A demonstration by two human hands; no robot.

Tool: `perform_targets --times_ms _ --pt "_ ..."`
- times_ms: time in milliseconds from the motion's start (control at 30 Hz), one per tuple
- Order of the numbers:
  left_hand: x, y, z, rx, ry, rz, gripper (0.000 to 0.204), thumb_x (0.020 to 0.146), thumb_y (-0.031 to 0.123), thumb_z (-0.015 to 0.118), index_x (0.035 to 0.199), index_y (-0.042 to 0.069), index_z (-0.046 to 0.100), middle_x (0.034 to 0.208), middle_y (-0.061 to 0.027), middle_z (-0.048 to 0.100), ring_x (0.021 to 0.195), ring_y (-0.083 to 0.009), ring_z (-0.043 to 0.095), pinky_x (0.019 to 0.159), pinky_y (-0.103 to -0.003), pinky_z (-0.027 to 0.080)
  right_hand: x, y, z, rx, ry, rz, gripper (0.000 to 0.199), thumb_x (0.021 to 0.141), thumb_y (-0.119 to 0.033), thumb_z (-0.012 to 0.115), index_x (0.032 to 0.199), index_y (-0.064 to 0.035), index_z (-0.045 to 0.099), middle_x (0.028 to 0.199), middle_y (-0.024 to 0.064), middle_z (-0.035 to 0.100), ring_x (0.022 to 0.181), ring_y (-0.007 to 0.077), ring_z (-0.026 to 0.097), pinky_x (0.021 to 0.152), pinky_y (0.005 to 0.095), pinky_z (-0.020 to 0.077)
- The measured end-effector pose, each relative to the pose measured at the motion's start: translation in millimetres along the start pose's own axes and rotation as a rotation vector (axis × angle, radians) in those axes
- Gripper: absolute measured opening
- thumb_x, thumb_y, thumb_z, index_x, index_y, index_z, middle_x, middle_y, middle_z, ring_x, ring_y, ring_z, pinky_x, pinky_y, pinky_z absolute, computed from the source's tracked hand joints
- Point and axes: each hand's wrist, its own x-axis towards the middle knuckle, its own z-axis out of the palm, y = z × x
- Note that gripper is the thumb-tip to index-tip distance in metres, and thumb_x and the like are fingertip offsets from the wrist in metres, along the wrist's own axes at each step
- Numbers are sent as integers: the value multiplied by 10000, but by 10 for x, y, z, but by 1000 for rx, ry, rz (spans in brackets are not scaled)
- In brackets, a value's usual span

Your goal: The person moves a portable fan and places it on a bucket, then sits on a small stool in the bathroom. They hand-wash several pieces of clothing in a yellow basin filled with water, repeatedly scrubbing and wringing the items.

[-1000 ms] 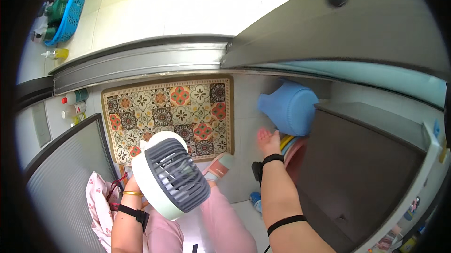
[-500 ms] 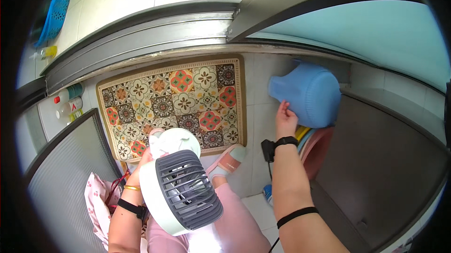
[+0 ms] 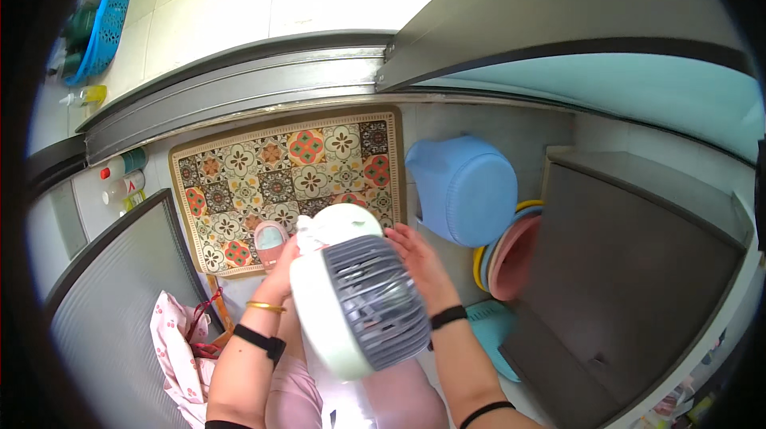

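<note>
A white desk fan with a dark grey grille is held up in front of me, its pale round base pointing away from me. My left hand is closed around the fan's left side near the base. On the other side, my right hand is up against the fan, its fingertips at the base's edge; the grille hides part of this hand. Right of the mat, a blue plastic bucket lies tipped with its bottom facing up. Behind the bucket stand nested basins in pink, yellow and blue.
A patterned floor mat lies ahead, with a pink slipper on it. Dark cabinet at right, teal plastic piece beside it. Bottles and a ribbed panel at left. A metal door track runs across.
My right hand has left the blue bucket and come over to the fan. The bucket now sits closer to the mat, and the fan has shifted right.
</note>
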Motion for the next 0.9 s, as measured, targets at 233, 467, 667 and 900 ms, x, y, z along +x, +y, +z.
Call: perform_targets --times_ms 233,467,667,900 --pt "636 -67 1362 52 -112 194 391 831 102 653 1177 -11 510 1080 -64 612 973 -137 574 863 -274 454 -1233 -1217 28 -160 151 -306 514 963 -456 355 1240 -43 484 1206 58 541 1146 190 482 984 356 368" --pt "1169 -438 2209 292 -10 405 457 790 214 693 1142 -25 524 1009 -190 631 958 -270 615 830 -338 462 -1589 -1719 -212 -509 352 -686 639 913 -556 390 1328 -70 410 1291 52 494 1167 190 481 978 357 396" --pt "1324 -676 2560 331 -38 280 520 767 258 704 1160 -18 503 1051 -209 621 999 -314 605 852 -361 457 -1719 -1824 -37 -853 456 -804 907 745 -570 660 1389 -65 270 1315 97 416 1207 224 437 1009 364 365" --pt "1178 -239 2601 794 -56 185 737 703 415 736 1198 -21 407 1031 -227 618 983 -347 599 799 -393 472 -1653 -1731 66 -1029 517 -918 797 741 -163 666 1408 -72 240 1327 120 379 1220 238 383 1048 349 275"
